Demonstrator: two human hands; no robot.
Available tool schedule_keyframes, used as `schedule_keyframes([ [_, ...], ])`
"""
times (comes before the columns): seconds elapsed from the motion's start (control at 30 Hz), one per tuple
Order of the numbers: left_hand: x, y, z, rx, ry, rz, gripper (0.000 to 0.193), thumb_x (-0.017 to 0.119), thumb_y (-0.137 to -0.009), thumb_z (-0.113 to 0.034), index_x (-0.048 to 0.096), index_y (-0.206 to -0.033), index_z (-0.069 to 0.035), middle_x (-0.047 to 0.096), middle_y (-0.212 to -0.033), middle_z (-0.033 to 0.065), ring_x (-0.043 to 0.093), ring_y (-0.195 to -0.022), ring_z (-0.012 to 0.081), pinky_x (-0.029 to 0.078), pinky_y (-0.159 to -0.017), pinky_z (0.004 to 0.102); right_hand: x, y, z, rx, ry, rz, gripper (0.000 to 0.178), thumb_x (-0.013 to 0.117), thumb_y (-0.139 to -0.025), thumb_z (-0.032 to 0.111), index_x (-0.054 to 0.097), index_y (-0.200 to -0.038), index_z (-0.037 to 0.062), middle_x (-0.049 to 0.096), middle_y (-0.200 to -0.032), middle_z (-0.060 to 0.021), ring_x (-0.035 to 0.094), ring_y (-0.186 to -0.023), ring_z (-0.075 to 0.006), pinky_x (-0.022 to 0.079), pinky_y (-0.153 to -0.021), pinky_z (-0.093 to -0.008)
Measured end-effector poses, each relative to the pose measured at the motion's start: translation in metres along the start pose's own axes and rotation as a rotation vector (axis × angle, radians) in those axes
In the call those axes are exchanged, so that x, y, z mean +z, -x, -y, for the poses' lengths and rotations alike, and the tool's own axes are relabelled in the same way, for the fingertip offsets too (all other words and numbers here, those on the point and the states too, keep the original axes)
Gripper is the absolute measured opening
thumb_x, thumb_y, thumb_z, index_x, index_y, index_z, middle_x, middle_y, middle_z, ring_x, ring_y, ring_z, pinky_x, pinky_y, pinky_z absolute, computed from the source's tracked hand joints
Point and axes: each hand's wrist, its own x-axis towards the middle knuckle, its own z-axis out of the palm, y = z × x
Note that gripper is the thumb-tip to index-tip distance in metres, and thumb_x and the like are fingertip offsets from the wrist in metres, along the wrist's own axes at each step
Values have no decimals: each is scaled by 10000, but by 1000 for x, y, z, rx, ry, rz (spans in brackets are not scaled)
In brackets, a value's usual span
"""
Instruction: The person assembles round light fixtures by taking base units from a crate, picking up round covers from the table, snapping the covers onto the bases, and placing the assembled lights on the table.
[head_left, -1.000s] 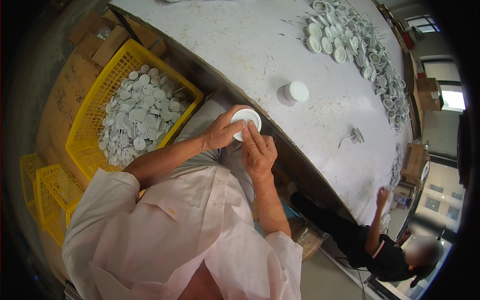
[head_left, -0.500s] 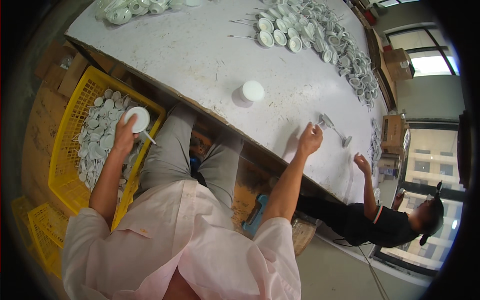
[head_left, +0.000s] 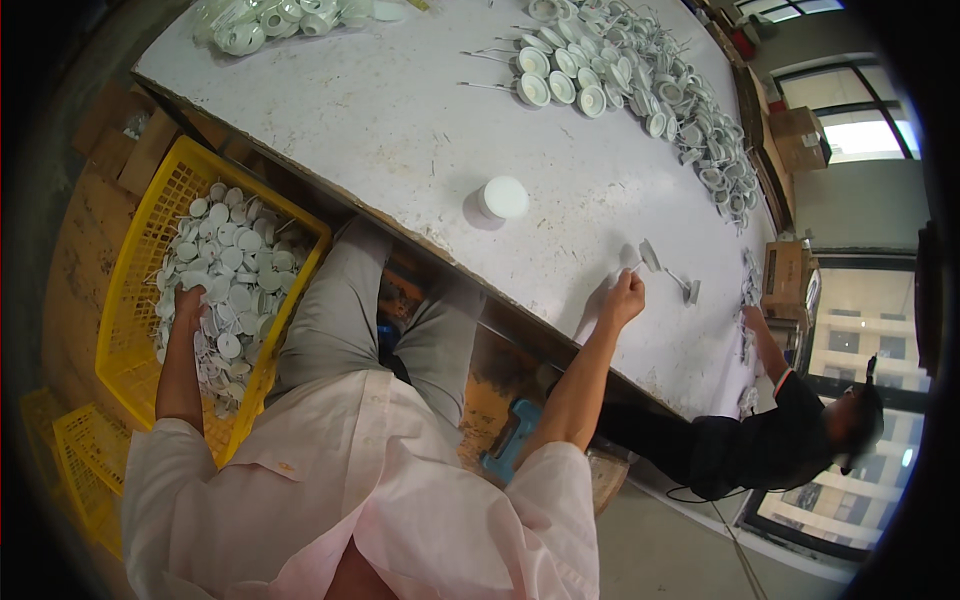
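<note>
just past the right hand (head_left: 627,294), a white disc (head_left: 651,254), its wire (head_left: 637,266) in fingertip pinch

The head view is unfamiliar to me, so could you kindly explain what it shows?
No machine here: a fisheye camera on a person's head looks down at their bare hands, bending straight edges. The right hand, over the table, pinches a white round piece by its thin lead. The left hand is among white discs in the yellow basket; whether it grips one is unclear. On the table lie a heap of similar pieces, a bag of white parts and a white disc-topped object.
</note>
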Motion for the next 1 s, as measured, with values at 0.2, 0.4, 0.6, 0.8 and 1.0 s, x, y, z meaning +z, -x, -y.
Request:
schedule_keyframes([
  [0.2, 119, 95, -22, 380, -310, 325, 387, 586, -859, -161, 498, -1218, -44, 591, -1099, 85, 590, -979, 186, 494, -765, 286, -3, 134, 72, -265, -94, -13, 176, 589, -859, 142, 595, -862, -35, 588, -758, -63, 518, -673, -135, 433, -626, -266],
  [0.4, 273, 266, -83, 467, -33, 1176, 780, 724, -721, -11, 269, -1353, 18, 357, -1381, 188, 432, -1235, 276, 466, -872, 315, 12, 245, 111, -365, -344, 385, 56, 608, -821, 23, 572, -839, -16, 572, -762, -76, 519, -669, -138, 436, -624, -283],
  [0.6, 290, 290, -97, 579, -90, 1084, 807, 813, -648, -122, 356, -1302, -1, 503, -1225, 121, 496, -1125, 182, 430, -924, 304, 9, 285, 131, -601, -326, 754, 94, 635, -777, -3, 587, -858, 2, 575, -762, -104, 552, -650, -185, 450, -628, -279],
  [0.8, 273, 280, -92, 800, -200, 863, 750, 821, -637, -115, 415, -1262, -26, 577, -1140, 74, 535, -1075, 158, 431, -928, 302, 31, 217, 147, -110, -369, 469, 149, 668, -803, 127, 573, -762, 20, 562, -710, -11, 489, -673, -74, 427, -632, -232],
  [1.0, 271, 287, -84, 795, -228, 863, 755, 810, -631, -82, 408, -1268, -28, 562, -1165, 81, 528, -1093, 162, 429, -932, 299, 74, 137, 158, 78, -139, 483, 389, 683, -785, 372, 521, -688, 32, 522, -601, -47, 478, -505, -120, 413, -497, -257],
])
